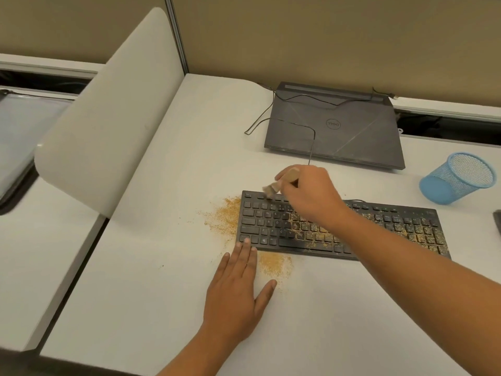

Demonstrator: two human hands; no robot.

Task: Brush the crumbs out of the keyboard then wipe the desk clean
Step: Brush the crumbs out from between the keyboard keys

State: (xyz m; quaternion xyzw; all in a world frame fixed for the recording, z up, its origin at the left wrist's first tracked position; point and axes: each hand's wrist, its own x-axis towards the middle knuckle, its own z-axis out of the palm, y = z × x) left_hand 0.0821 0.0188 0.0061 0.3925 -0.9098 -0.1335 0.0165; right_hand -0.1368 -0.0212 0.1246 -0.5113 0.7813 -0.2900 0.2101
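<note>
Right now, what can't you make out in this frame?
Head view only:
- keyboard middle rows: hidden under the right hand and forearm.
- brush: handle mostly wrapped by the right hand, bristles blurred.
- dark object at the right edge: cut off by the frame, unidentifiable.
- Key legends on the right half: too small, covered by crumbs.

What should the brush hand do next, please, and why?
Probably shift the brush, gripped by the right hand, onto the middle of the keyboard and sweep leftward: its left keys look clean, crumbs cover the middle and right keys, and a pile lies off its left edge.
</note>
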